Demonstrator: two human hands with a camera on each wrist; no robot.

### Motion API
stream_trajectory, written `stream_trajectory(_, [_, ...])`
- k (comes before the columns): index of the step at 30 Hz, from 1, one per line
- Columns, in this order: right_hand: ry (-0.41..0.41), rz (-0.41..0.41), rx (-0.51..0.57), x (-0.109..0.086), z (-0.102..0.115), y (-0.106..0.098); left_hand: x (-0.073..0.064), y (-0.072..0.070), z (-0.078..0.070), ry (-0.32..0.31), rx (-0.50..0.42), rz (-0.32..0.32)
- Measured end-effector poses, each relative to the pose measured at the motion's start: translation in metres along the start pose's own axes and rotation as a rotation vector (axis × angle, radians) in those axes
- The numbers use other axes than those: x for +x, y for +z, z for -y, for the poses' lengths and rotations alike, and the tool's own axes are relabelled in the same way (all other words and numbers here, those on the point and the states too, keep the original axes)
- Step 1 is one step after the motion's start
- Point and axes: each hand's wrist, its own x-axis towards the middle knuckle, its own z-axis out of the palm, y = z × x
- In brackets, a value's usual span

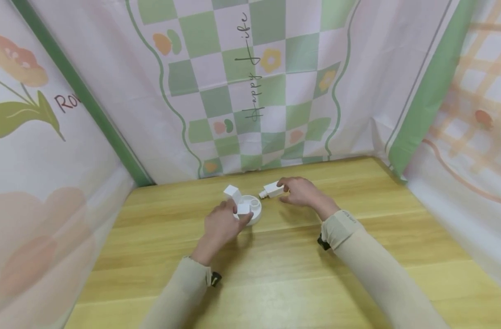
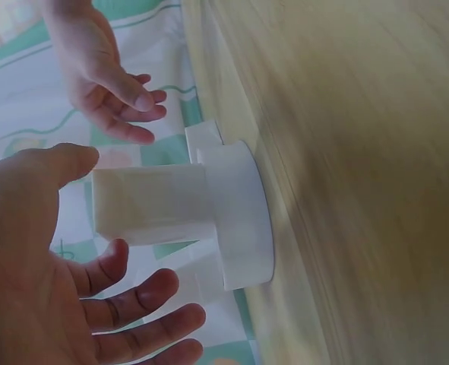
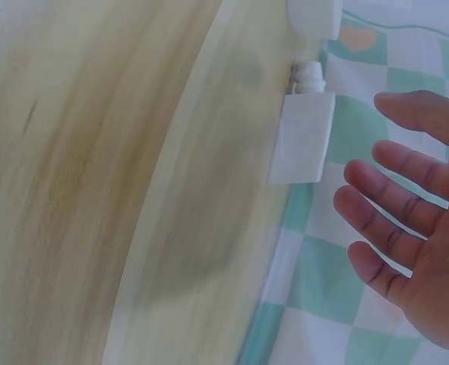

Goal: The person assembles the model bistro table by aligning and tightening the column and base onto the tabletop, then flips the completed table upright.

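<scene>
We see two white blocks (image 1: 243,209) on one round dish (image 2: 245,220), and one bottle (image 3: 301,141). The left hand (image 1: 221,222) and right hand (image 1: 301,191) have fingers apart.

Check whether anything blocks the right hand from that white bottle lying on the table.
Nothing visible does: in the right wrist view, only an open gap separates the right hand from the white bottle. The round white base sits off past the bottle's neck end, outside that gap.

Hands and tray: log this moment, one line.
left hand: near upright block | right hand: near lying bottle | round tray: bears upright block
</scene>
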Motion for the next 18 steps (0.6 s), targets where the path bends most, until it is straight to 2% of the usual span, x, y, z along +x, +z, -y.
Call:
stream_trajectory(9, [0.045, -0.011, 0.004, 0.006, -0.013, 0.009, 0.0, -0.001, 0.006, 0.0, -0.013, -0.013])
stream_trajectory(13, [0.061, -0.003, 0.013, 0.006, -0.014, 0.01, 0.0, -0.003, 0.01, -0.022, -0.011, -0.004])
stream_trajectory(18, [0.081, 0.011, 0.011, 0.007, -0.014, 0.01, 0.0, -0.003, 0.013, -0.018, -0.017, -0.003])
